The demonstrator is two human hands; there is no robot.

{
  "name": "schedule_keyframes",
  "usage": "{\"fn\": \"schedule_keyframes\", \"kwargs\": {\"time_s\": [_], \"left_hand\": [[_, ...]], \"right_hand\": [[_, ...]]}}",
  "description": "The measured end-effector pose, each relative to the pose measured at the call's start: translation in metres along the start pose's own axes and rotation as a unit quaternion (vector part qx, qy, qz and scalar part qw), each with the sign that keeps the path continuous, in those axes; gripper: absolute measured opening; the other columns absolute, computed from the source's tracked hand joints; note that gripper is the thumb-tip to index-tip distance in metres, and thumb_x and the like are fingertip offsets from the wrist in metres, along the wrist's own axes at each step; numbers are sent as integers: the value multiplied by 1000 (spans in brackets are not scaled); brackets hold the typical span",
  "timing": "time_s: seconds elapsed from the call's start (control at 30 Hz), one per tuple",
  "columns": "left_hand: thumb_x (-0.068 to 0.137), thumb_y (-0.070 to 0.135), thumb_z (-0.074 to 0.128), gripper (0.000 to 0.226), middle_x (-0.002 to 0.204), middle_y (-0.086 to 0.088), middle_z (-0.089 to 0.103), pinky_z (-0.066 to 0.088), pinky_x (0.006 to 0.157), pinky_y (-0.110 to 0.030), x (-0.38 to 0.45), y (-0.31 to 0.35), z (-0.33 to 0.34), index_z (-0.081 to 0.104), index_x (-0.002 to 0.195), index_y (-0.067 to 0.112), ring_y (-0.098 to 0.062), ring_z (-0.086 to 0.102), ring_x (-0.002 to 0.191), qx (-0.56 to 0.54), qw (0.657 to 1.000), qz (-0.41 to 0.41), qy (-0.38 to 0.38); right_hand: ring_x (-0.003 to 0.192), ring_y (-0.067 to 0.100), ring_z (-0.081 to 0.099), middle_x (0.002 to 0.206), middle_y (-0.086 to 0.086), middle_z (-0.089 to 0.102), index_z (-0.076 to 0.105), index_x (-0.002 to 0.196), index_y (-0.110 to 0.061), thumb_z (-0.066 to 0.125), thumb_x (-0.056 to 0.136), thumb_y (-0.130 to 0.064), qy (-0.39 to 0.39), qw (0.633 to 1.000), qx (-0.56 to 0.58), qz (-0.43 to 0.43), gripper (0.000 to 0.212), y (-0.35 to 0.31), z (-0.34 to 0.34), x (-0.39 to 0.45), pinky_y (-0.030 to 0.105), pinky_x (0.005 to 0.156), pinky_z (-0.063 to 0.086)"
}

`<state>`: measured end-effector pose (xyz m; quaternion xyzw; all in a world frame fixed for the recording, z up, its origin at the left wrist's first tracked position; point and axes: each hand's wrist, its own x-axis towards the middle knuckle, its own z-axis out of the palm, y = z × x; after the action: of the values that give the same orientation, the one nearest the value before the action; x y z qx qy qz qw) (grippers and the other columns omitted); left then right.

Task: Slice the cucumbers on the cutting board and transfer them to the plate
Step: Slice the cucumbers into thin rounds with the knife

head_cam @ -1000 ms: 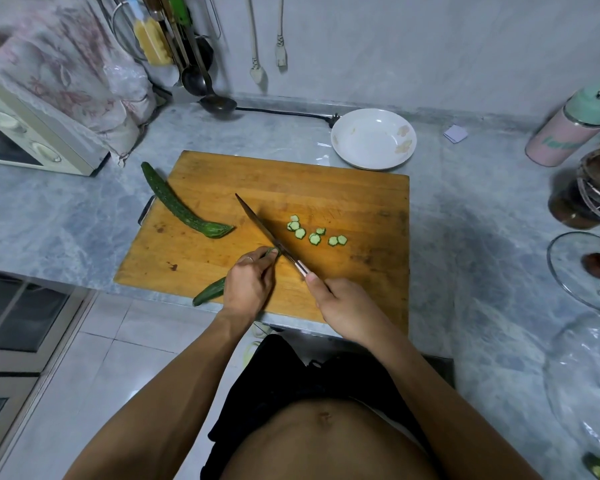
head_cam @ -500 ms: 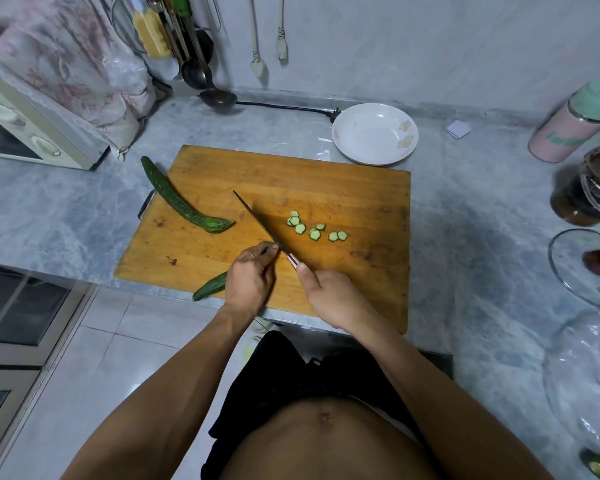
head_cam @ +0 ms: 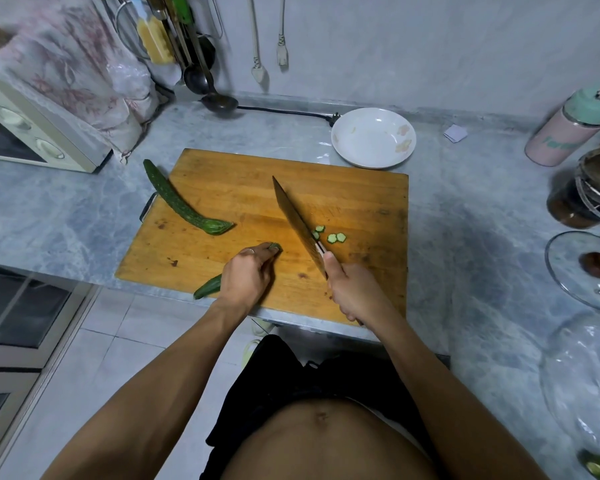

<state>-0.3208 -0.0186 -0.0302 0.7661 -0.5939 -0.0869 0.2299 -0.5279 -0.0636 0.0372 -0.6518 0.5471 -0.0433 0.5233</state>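
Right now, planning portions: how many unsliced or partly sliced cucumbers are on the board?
2. One whole cucumber lies across the cutting board's left edge; the other cucumber is held under the left hand, its tail overhanging the near edge.

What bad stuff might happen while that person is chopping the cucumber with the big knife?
The left hand has its fingertips right at the cut end of the cucumber, close to the knife, so a finger might get nicked. That cucumber's other end sticks out past the cutting board edge, so it may tip or slip. The slices lie beside the blade and might scatter.
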Motion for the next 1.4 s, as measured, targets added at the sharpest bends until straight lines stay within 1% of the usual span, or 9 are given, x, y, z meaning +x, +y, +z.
{"fn": "schedule_keyframes", "kwargs": {"time_s": [0.13, 0.27, 0.47, 0.8, 0.93, 1.07, 1.2, 1.3, 1.4], "left_hand": [[90, 10, 61, 27, 118, -5, 69, 56, 84, -35, 1, 6, 4, 70, 116, 15, -27, 67, 103, -36, 999, 6, 25], [91, 11, 60, 28, 125, -5, 65, 55, 84, -36, 0, 3, 12, 70, 117, 14, -26, 64, 109, -21, 1000, 10, 13], [88, 6, 58, 38, 134, -5, 59, 53, 85, -36, 2, 0, 16, 65, 124, 15, -29, 58, 115, 25, 999, 10, -33], [91, 12, 60, 33, 132, -9, 60, 54, 89, -38, 1, -5, 22, 66, 123, 16, -29, 59, 117, 8, 1000, 0, -18], [91, 12, 61, 31, 130, -10, 62, 55, 88, -40, 1, -6, 24, 67, 121, 15, -30, 60, 115, 5, 1000, 4, -10], [85, 6, 64, 37, 130, -12, 61, 54, 89, -40, 1, -7, 25, 67, 121, 11, -30, 59, 117, 12, 1000, 9, -19], [80, -1, 66, 36, 126, -15, 63, 55, 86, -41, -1, -2, 25, 70, 116, 7, -32, 61, 113, 7, 1000, 14, -10], [80, -2, 67, 34, 122, -13, 66, 58, 78, -41, -1, -1, 22, 71, 113, 7, -32, 64, 107, 7, 999, 30, 11], [84, 0, 63, 32, 123, -10, 66, 57, 80, -39, -2, 0, 19, 70, 115, 8, -30, 65, 105, -4, 999, 38, 20]], "right_hand": [[42, 18, 45, 56, 4, 48, 54, 73, -11, 19, 100, -62, -1, 1000, -13, -4, 68, 0, -8, -3, 21, 41, 36], [42, 17, 44, 62, 10, 47, 55, 78, -10, 21, 100, -62, -24, 1000, -4, -9, 66, 1, -6, -13, 21, 40, 37], [48, 14, 44, 56, 0, 48, 58, 71, -12, 24, 102, -57, -27, 999, -14, -43, 64, -2, 2, -21, 29, 55, 36], [49, 18, 49, 59, 3, 51, 59, 74, -11, 22, 100, -62, -32, 998, -29, -42, 68, 4, 3, -27, 31, 59, 41], [45, 15, 46, 54, 1, 46, 55, 68, -13, 22, 101, -60, -33, 998, -34, -46, 66, 0, 3, -27, 31, 59, 40], [56, 17, 50, 60, 1, 50, 57, 70, -12, 23, 102, -59, -35, 997, -47, -41, 66, -5, 7, -17, 32, 60, 39], [70, 19, 57, 74, 6, 61, 70, 91, -8, 24, 103, -56, -18, 997, -66, -44, 68, -7, 18, -7, 36, 69, 45], [68, 20, 56, 71, 5, 59, 66, 81, -10, 25, 103, -57, -14, 997, -61, -40, 67, -7, 19, -2, 33, 67, 44], [52, 19, 50, 62, 2, 53, 56, 69, -19, 24, 101, -60, -23, 1000, -1, -10, 61, -5, 13, 2, 31, 56, 44]]}}
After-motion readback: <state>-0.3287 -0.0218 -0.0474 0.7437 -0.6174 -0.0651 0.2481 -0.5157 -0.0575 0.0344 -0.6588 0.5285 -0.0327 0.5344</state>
